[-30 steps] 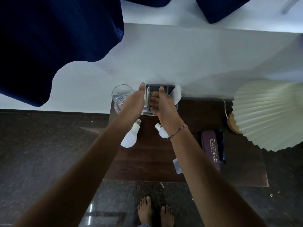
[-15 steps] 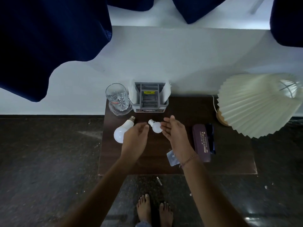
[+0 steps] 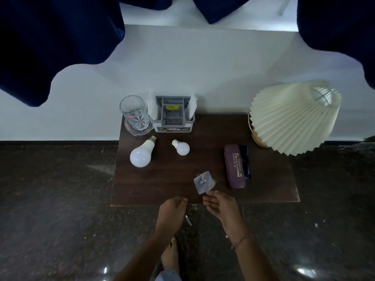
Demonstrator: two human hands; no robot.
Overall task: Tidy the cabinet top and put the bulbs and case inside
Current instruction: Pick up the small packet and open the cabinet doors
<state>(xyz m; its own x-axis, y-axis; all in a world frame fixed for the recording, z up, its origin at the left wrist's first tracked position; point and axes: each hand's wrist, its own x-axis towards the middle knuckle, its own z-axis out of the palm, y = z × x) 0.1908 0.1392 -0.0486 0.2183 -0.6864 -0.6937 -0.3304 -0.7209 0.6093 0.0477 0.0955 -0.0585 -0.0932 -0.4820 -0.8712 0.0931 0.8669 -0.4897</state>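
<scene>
Two white bulbs, large (image 3: 141, 155) and small (image 3: 182, 147), lay beside a maroon case (image 3: 235, 166) on the dark wooden cabinet top (image 3: 172, 183); both hands (image 3: 172, 211) (image 3: 222, 205) hung empty, fingers loose, over speckled floor (image 3: 56, 199).

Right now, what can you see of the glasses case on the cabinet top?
The glasses case is a long, slim, maroon hard case with rounded ends and gold lettering along its lid. It lies flat and looks closed, running front to back on the right part of the dark wooden cabinet top. A dark blue item lies tight along its right side, seemingly touching; what it is cannot be told. Neither hand touches the case; the right hand is nearest, at the front edge.
</scene>
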